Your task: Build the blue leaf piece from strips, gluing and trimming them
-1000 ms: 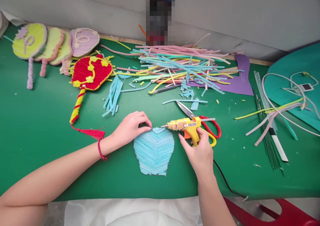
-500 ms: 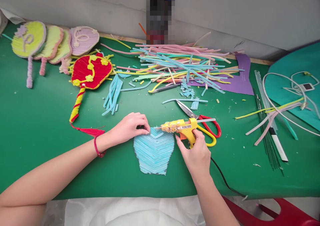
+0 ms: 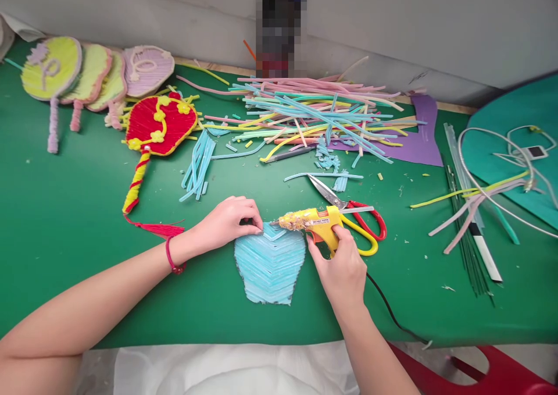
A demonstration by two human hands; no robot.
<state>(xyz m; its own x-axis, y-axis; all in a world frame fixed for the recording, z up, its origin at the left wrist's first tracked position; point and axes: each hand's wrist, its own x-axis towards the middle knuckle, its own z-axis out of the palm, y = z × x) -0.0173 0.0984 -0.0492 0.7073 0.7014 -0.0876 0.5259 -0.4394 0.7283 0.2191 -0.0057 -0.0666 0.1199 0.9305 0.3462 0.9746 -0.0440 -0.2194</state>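
Note:
A light blue fan-shaped piece (image 3: 269,265) of chevron-laid pipe cleaners lies flat on the green table (image 3: 65,232). My left hand (image 3: 227,223) rests at its top left edge, fingers curled and pinched on the topmost blue strip. My right hand (image 3: 341,269) grips the handle of a yellow glue gun (image 3: 314,223). Its nozzle points left and sits at the top point of the blue piece, just beside my left fingertips.
Red-and-yellow-handled scissors (image 3: 355,214) lie just behind the glue gun. A heap of coloured pipe cleaners (image 3: 311,113) sits at the back. Finished fans, a red one (image 3: 159,126) and pastel ones (image 3: 93,75), lie at left. Green wires (image 3: 466,226), cables and teal felt (image 3: 518,133) lie at right.
My right hand moved the glue gun leftward, bringing the nozzle onto the top of the blue piece. My left hand stayed pinched at the top edge.

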